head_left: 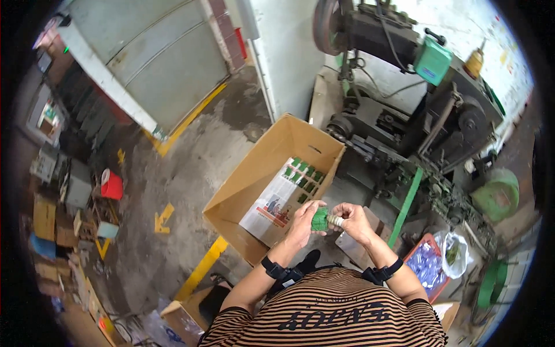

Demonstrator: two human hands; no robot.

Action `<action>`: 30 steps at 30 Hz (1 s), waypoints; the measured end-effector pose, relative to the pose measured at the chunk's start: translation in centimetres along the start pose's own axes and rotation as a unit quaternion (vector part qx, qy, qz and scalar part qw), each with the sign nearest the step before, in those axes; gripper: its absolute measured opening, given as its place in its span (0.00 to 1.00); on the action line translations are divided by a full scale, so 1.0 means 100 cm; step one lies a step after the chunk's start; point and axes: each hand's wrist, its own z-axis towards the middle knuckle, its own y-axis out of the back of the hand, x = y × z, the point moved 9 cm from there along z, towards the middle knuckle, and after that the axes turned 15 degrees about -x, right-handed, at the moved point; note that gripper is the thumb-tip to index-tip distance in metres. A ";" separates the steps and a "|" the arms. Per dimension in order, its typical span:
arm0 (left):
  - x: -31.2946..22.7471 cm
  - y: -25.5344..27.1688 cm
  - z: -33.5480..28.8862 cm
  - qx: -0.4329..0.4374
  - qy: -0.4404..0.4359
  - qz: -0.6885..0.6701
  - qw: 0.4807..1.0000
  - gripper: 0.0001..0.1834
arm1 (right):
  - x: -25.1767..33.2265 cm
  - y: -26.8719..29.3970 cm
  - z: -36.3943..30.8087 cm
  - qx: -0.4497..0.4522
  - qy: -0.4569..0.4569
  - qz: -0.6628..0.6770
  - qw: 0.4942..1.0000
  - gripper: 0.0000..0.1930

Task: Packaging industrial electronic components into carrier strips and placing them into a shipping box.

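Observation:
In front of my chest, my left hand (300, 226) is closed around a small block-like bundle of thin green pieces (319, 220). Close against its right side is my right hand (355, 222), fingers bent together. A pale, ringed thing (335, 220) shows at those fingertips; whether they hold it or wear it is unclear. Beyond the hands, a large open cardboard box (240, 194) stands tilted in view. Printed paper (267, 203) lies inside it, with several similar green bundles (303, 170) set out in rows on top.
A dark, greasy machine (399, 130) with a green bar (406, 205) fills the right side. Near my right elbow sit a red crate (425, 269) of bluish plastic and a white bag (454, 257). Leftward, yellow markings (202, 267) cross the grey floor, and a red bucket (112, 184) stands by shelving.

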 end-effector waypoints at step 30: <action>0.063 -0.061 -0.001 -0.027 -0.033 0.008 0.999 0.15 | -0.023 0.076 -0.026 -0.045 -0.086 0.005 0.995 0.08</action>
